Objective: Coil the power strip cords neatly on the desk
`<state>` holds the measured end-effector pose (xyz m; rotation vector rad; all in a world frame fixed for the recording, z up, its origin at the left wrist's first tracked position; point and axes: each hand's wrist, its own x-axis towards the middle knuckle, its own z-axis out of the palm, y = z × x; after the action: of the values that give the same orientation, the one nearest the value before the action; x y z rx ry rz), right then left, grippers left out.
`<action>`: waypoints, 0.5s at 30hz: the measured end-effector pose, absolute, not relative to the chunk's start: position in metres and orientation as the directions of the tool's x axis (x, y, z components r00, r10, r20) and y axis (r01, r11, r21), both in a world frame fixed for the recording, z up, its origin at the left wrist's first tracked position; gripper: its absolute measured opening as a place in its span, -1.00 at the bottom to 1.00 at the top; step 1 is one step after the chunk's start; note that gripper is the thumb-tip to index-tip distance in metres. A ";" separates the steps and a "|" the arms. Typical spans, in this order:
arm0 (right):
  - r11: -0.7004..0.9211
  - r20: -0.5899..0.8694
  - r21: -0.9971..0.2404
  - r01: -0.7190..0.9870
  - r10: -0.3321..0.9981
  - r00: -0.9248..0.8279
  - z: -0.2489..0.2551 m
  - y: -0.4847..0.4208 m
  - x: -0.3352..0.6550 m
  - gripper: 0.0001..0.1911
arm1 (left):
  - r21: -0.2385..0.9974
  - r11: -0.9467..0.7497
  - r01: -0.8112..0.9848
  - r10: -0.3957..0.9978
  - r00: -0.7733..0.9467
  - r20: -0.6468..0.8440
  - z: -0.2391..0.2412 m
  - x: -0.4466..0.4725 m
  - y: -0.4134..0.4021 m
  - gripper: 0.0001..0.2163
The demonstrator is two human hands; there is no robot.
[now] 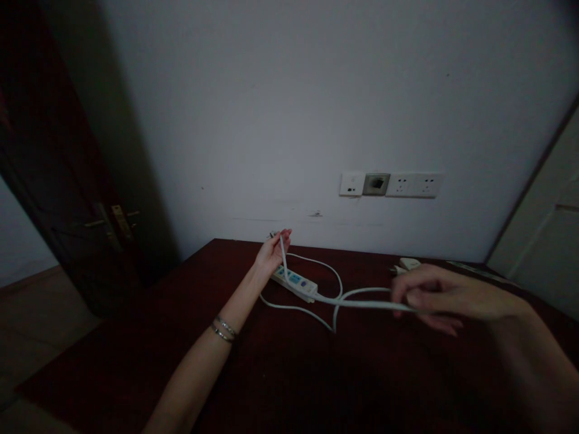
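L hand [272, 253]: closed on white cord [362, 304] at far side of table, palm part turned up; exact finger grip on cord hard to tell.
R hand [434, 292]: blurred; thumb and fingers clamped on same cord, well apart from L hand, nearer the camera.
Wall: pale plaster [280, 108], scuffs and small dark marks just above table edge.
Table: dark red-brown top [253, 374], up against wall.
Door: dark, paneled [45, 157], L side, w/ metal handle [94, 223].
Panel: pale upright surface [552, 223], far R.
Cord: runs L hand to R hand, passing in front of strip; other lengths loop on table around strip.
Pwr strip: white body [307, 288], blue socket areas, lying at an angle on table, just below L hand and between both hands; markings too small to read.
Outlets: row of four plates on wall [411, 185], second from L gray, others white; print, if any, illegible at this res.
Adapter-like pc.: white [409, 263], on table just behind R hand, partly hidden; label n/legible.
Bracelets: two silvery bands [224, 328], L wrist.
Plug: metal prongs [272, 234] seen by L fingertips, body mostly hidden.
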<state>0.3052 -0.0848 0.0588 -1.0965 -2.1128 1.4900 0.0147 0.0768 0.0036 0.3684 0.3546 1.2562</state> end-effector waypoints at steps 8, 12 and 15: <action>-0.376 -0.101 -0.926 0.007 0.229 -0.968 -0.009 -0.075 0.209 -0.65 | 0.381 0.134 -0.915 0.991 0.116 -0.072 0.003 -0.004 0.087 -0.79; -0.425 0.000 -0.886 -0.184 0.396 -0.918 -0.029 -0.092 0.179 -0.78 | 0.410 0.089 -0.908 0.994 0.056 -0.093 0.000 -0.017 0.101 -0.72; -0.390 -0.076 -0.899 -0.198 0.586 -0.807 -0.027 -0.109 0.174 -0.69 | 0.469 0.073 -0.880 0.993 0.020 -0.118 0.001 -0.026 0.111 -0.74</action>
<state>0.1744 -0.1092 -0.0275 -0.5335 -1.3585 2.2160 -0.0260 0.1113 0.0006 0.2970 0.4693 1.4862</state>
